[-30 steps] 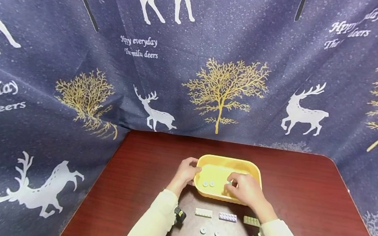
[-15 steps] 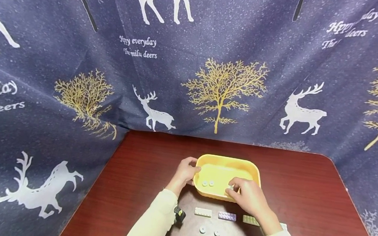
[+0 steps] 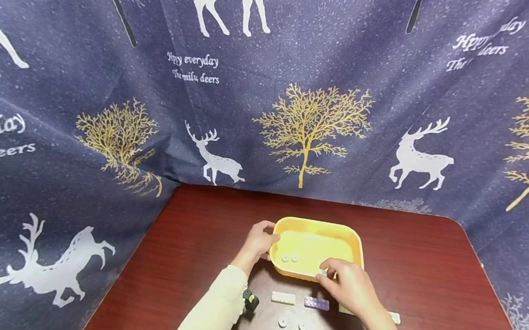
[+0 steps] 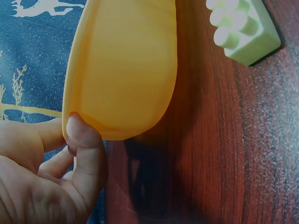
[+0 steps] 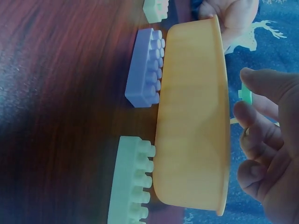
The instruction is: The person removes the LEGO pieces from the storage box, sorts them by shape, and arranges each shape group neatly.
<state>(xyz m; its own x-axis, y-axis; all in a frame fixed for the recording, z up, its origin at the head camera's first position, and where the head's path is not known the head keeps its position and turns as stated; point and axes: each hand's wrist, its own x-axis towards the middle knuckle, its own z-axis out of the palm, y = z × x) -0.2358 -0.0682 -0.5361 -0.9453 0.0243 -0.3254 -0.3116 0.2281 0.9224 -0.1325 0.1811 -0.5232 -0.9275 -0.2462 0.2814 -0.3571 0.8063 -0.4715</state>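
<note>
My left hand (image 3: 260,238) grips the left end of a yellow plastic bin (image 3: 318,226), thumb over the rim and fingers outside, as the left wrist view shows. Between the thumb and fingers of my right hand (image 3: 350,286) is a small green piece (image 5: 246,94) with a little stud. That hand is over the bin's near right part, and in the right wrist view the piece appears beyond the rim. Two small pale round pieces, one a wheel-like disc (image 3: 285,257), lie on the bin floor at the left.
In front of the bin lie a cream toy brick (image 3: 283,297), a purple brick (image 5: 142,67) and a light green brick (image 5: 126,179), partly covered by my right hand. Another pale brick (image 3: 394,318) lies right of my wrist. Nearer are two round discs, one left (image 3: 282,323), one right (image 3: 303,327).
My right hand, pinching the green piece, has moved toward the bin's near side. The pale brick at the right has come out from behind the arm. My left hand keeps its grip.
</note>
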